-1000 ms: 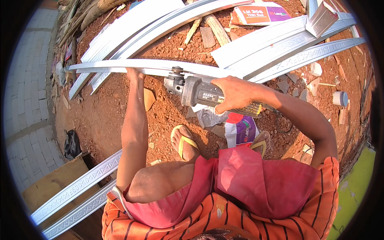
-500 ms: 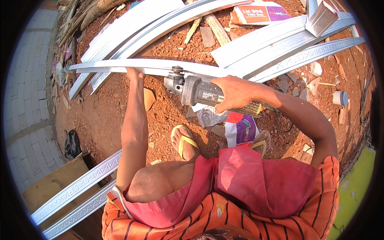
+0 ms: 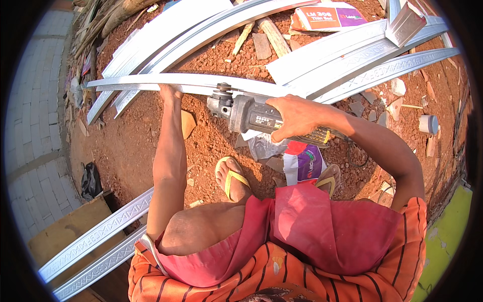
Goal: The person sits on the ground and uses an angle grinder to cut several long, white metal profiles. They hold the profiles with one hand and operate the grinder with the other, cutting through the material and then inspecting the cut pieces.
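My right hand [image 3: 294, 117] is wrapped round the body of a black and grey angle grinder [image 3: 254, 117], held level with its head pointing left. The grinder's head meets the near side of a long silvery metal channel [image 3: 136, 80] that runs across in front of me; the disc shows only edge-on, if at all. Further left, my left hand [image 3: 171, 92] grips the lower edge of that same channel, fingers partly hidden by the metal. Beneath the grinder lie a clear plastic bag [image 3: 264, 147] and a purple and white paper bag [image 3: 304, 163].
More metal channels lie ahead on the left [image 3: 196, 45] and right [image 3: 347, 53]. Others [image 3: 100, 236] extend behind my left arm. Red soil [image 3: 126, 151] holds tile shards, wood pieces [image 3: 273, 38] and an orange and purple bag [image 3: 327, 17]. A white cup-like object [image 3: 428, 124] lies right.
Almost nothing differs. The grinder and my right hand have shifted very slightly to the right; my left hand keeps its place on the channel.
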The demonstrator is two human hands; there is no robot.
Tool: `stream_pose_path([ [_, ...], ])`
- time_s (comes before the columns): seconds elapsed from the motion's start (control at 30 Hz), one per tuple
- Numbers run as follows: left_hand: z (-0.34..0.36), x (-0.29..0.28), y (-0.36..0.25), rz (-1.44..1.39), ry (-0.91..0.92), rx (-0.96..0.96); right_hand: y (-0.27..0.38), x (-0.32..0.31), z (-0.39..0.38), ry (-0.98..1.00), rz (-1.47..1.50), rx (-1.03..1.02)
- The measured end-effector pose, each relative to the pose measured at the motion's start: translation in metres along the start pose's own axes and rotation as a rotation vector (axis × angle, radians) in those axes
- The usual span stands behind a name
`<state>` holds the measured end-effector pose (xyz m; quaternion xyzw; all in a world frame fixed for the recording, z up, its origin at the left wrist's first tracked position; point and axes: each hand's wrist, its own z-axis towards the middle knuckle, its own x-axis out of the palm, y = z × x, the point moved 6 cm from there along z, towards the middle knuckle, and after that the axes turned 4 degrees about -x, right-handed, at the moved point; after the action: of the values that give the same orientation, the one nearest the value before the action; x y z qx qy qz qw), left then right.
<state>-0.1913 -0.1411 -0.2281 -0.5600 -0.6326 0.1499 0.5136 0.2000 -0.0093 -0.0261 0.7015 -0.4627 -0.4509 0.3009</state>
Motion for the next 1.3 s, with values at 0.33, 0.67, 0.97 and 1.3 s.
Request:
stream_pose_path([
  [0.33, 0.003, -0.001, -0.002, 0.101, 0.054, 0.036, -0.003, 0.001, 0.001, 0.029, -0.037, 0.011],
  [0.67, 0.004, -0.001, 0.000, 0.015, 0.023, 0.004, -0.003, 0.000, -0.001, -0.009, -0.005, -0.001],
  [0.97, 0.002, 0.003, -0.001, -0.010, 0.035, 0.047, -0.005, 0.001, 0.001, -0.015, -0.019, -0.001],
  [1.3, -0.007, 0.008, -0.004, 0.033, -0.013, 0.026, -0.004, 0.007, -0.003, -0.101, -0.164, -0.052],
])
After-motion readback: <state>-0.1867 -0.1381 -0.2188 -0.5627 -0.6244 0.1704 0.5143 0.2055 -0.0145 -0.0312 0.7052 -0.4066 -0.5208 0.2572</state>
